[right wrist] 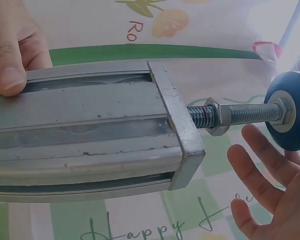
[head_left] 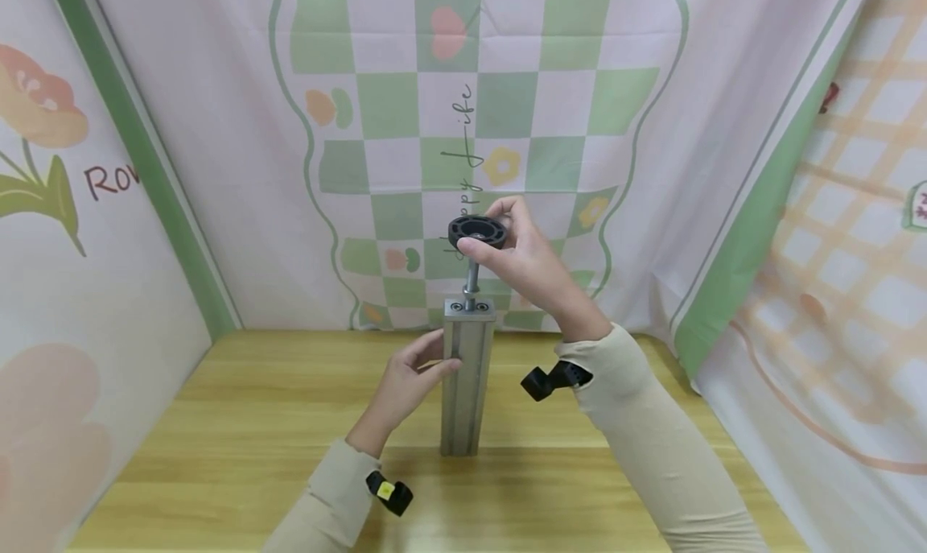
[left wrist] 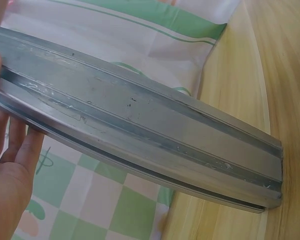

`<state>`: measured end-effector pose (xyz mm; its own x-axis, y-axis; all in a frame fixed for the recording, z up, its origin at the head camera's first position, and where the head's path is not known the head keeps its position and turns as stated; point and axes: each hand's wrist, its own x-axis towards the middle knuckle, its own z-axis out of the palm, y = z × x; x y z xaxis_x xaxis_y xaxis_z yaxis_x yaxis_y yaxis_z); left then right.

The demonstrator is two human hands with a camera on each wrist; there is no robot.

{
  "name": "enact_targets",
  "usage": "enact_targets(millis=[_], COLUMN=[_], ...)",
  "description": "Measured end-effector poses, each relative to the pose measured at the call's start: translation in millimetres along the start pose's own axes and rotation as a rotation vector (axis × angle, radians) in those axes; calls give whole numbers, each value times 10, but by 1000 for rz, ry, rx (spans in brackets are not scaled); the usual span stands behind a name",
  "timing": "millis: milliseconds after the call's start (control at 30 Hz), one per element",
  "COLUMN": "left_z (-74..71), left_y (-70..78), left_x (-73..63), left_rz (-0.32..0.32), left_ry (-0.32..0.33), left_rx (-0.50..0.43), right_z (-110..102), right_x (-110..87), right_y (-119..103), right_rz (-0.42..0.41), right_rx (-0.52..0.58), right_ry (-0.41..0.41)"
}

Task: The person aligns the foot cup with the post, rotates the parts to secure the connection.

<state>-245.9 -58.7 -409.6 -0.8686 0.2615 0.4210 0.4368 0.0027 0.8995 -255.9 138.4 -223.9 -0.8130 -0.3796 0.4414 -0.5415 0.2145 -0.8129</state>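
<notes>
An aluminium profile (head_left: 467, 392) stands upright on the table, a metal plate (right wrist: 175, 120) capping its top end. My left hand (head_left: 407, 380) holds it from the left, thumb (right wrist: 11, 77) on one side and fingers behind. From the plate rises a threaded rod (right wrist: 252, 114) with a hex nut (right wrist: 220, 116) low on it. At the rod's top is a round levelling foot (head_left: 476, 229), dark, its ribbed underside facing up. My right hand (head_left: 539, 267) pinches the foot's rim between thumb and index finger; in the right wrist view the other fingers (right wrist: 260, 172) spread beside the rod.
The wood-grain table (head_left: 239, 424) spreads around the profile's base. Behind it hangs a green-and-white checked cloth (head_left: 507, 102), with printed cloths at both sides. Black wrist mounts (head_left: 554, 380) sit on both sleeves.
</notes>
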Motion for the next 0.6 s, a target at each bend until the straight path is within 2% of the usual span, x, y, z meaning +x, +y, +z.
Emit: enact_targets(millis=[133, 367, 600], left_z=[8, 11, 15], left_y=[18, 12, 15], left_x=[-6, -13, -13], left_rz=[-6, -16, -28], left_ry=[7, 16, 27], left_rx=[-8, 5, 21], right_z=[17, -6, -106], right_x=[-6, -20, -19], right_y=[0, -5, -55], right_rz=[-20, -85, -113], right_rx=[17, -101, -66], right_ry=[0, -25, -148])
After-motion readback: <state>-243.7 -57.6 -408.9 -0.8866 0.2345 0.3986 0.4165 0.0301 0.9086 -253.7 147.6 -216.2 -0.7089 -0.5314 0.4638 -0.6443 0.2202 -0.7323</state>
